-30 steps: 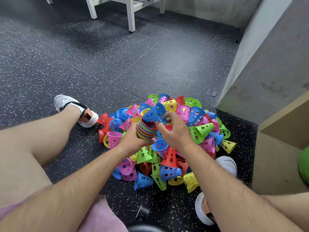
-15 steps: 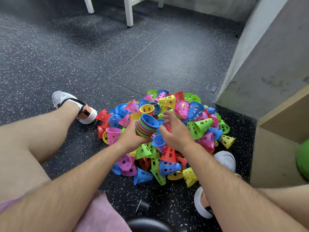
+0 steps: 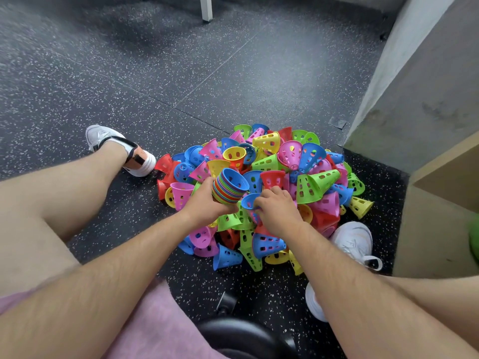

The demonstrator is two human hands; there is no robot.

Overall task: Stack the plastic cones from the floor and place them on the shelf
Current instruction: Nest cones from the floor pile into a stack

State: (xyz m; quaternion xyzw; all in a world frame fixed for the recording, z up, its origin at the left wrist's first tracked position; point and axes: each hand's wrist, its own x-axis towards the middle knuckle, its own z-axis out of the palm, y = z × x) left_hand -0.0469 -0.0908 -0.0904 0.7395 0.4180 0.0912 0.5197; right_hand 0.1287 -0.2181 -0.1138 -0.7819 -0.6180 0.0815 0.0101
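The left hand (image 3: 204, 203) is wrapped around a nested stack of cones (image 3: 228, 189) in many colours. It holds the stack tilted, with the wide mouth of the top blue one facing up and away, just above the near-middle of the heap. Just beside it, the right hand (image 3: 277, 211) has its fingers curled down onto a single blue cone (image 3: 247, 200) lying mouth-up at the top of the heap. The fingertips grip that cone's rim, and the thumb is hidden. The loose pile of cones (image 3: 305, 177) – pink, green, yellow, red and blue, all perforated – lies in a mound on the dark speckled floor (image 3: 181, 73) between the person's spread legs. A white shoe (image 3: 116, 149) sits to its left and another (image 3: 355, 239) touches its right edge. The wooden shelf (image 3: 435, 237) stands at the right, near the pile, with a green ball (image 3: 474, 239) showing inside it at the frame edge. Behind the shelf rises a grey concrete wall (image 3: 427, 73), and a white furniture leg (image 3: 206, 9) stands on the floor at the top.
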